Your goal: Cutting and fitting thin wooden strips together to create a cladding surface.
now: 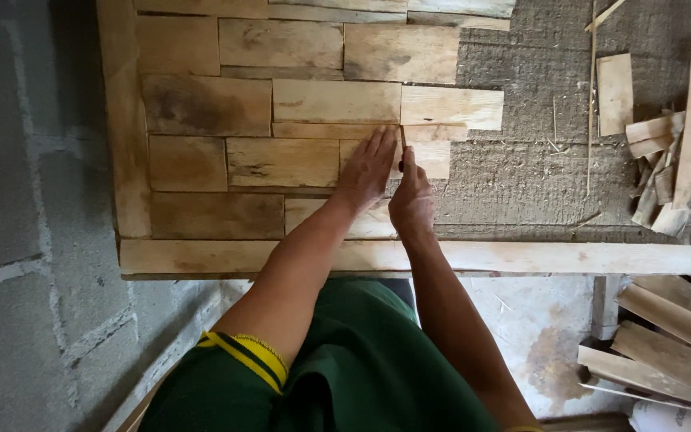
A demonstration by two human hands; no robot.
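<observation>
Wooden block (428,158), short and pale, lies on the bench (521,180) with its long axis crosswise to the forearms. Head view: the left hand (367,170), fingers spread flat, presses down on the block's left end and the neighbouring laid blocks (281,160). The right hand (411,200), just right of it and touching, is pinched shut around a thin dark pencil (402,142) whose tip meets the block's upper edge, beyond the fingertips. Offcuts (669,152) lie well to the right.
</observation>
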